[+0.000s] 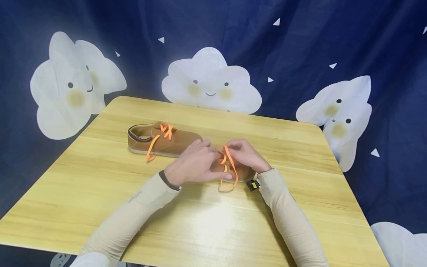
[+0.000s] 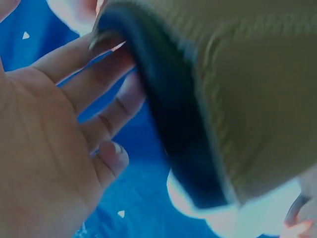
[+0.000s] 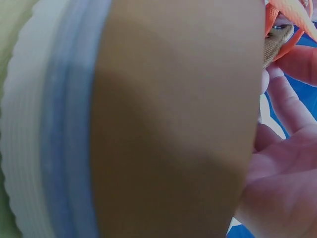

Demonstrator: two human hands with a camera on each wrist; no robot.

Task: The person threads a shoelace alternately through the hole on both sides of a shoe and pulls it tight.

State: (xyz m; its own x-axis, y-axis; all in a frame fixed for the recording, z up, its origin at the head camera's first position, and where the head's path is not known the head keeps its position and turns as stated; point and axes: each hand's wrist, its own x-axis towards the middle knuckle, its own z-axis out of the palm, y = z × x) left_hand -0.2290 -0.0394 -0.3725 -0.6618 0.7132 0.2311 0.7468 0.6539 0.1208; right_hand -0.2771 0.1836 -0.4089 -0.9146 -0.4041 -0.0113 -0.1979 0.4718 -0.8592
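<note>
A brown shoe (image 1: 245,171) with orange laces lies on the table between both hands, partly covered by them. My left hand (image 1: 197,161) reaches over its heel end, with the thumb stretched along the near side. In the left wrist view, the fairly straight fingers (image 2: 104,79) reach behind the dark-lined collar (image 2: 163,109). My right hand (image 1: 246,154) is at the lacing and pinches the orange shoelace (image 1: 230,157), which loops down the near side. The shoe's brown upper (image 3: 168,119) fills most of the right wrist view, hiding part of that hand.
Behind my left hand lies a second brown shoe (image 1: 185,139), its orange lace (image 1: 152,145) trailing over the near side. Both shoes are on a wood-grain table (image 1: 100,185). A dark blue curtain (image 1: 233,29) with white clouds hangs beyond the table's far edge.
</note>
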